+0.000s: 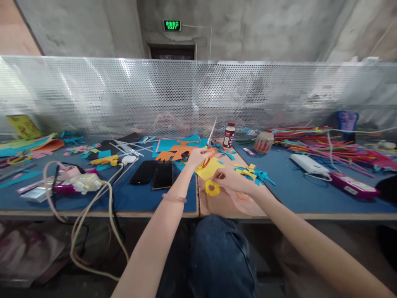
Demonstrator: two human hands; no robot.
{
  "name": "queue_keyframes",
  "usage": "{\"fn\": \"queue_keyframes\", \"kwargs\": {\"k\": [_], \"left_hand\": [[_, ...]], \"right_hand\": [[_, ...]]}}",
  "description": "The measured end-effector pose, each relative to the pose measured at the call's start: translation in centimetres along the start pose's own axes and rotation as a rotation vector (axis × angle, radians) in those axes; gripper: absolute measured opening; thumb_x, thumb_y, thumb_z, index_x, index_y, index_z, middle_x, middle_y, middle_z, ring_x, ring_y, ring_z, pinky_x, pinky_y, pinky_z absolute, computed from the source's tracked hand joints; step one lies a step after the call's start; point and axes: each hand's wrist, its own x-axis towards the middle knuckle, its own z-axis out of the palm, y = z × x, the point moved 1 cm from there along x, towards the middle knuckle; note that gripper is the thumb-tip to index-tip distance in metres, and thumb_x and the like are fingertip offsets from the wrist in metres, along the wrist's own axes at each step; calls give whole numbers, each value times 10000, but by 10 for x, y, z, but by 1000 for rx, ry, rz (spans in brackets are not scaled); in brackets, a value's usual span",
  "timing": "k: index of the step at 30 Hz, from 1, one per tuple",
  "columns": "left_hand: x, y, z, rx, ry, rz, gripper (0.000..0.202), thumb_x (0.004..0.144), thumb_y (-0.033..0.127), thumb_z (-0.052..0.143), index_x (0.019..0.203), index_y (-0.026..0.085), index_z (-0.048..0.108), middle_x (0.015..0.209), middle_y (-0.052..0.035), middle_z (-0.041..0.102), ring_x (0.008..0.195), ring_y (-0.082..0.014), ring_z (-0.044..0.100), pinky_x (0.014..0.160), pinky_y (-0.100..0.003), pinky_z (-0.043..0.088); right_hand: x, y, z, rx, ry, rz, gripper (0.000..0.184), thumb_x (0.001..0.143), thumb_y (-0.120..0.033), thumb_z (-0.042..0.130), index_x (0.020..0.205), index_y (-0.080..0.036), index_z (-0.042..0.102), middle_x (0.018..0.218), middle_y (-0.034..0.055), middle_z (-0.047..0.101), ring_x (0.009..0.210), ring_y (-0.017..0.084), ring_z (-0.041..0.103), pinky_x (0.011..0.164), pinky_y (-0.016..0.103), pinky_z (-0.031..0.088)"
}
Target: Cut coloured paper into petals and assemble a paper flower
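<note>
My left hand point(197, 158) is closed around the orange-handled scissors point(212, 133), whose blades point up and away from me. My right hand point(230, 179) pinches the edge of a yellow flower-shaped paper cutout point(212, 189) with a hole or pale spot at its centre. Under and between both hands lies a yellow sheet of paper point(208, 170). Just past my left hand, orange paper point(176, 152) with pieces cut out rests on blue paper point(194, 139). Yellow and blue paper scraps point(259, 174) lie to the right of my right hand.
Two dark phones point(163, 176) lie left of my left forearm, near a yellow glue gun point(107, 160) and tangled cables point(110, 198). A red-capped bottle point(229, 135) and a clear jar point(263, 142) stand behind. Colourful pipe cleaners point(322, 145) and a white power bank point(310, 164) are right.
</note>
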Motion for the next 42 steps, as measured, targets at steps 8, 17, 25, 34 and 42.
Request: {"fn": "queue_keyframes", "kwargs": {"k": [8, 17, 25, 34, 42], "left_hand": [[4, -3, -7, -64, -97, -119, 222, 721, 369, 608, 723, 149, 638, 500, 45, 413, 439, -65, 281, 462, -243, 189], [5, -4, -9, -321, -167, -198, 303, 711, 381, 592, 606, 193, 379, 554, 33, 358, 465, -62, 230, 474, -249, 112], [3, -1, -9, -336, -200, -227, 414, 762, 570, 574, 663, 184, 463, 565, 30, 388, 466, -62, 239, 479, -256, 109], [2, 0, -7, -302, -161, -195, 412, 725, 546, 646, 654, 174, 483, 543, 42, 356, 478, -63, 260, 480, -249, 125], [2, -2, -9, -275, -159, -186, 408, 755, 521, 631, 665, 168, 448, 563, 50, 340, 469, -47, 258, 454, -222, 147]], "right_hand": [[50, 28, -34, 314, 489, -119, 238, 813, -380, 569, 874, -156, 621, 853, 46, 658, 746, 144, 596, 686, 273, 479], [75, 25, -23, 244, 675, -147, 164, 787, -332, 543, 804, -173, 581, 790, 31, 643, 714, 147, 585, 705, 283, 479], [71, 23, -16, 188, 741, -140, 133, 791, -316, 540, 761, -187, 538, 727, 22, 625, 664, 148, 577, 660, 278, 467], [69, 29, -11, 373, 694, -181, 200, 817, -353, 545, 888, -167, 562, 855, 58, 638, 780, 164, 603, 740, 302, 491], [74, 36, -7, 487, 642, -202, 315, 776, -325, 602, 1047, -169, 564, 894, 57, 659, 823, 170, 631, 740, 315, 509]]}}
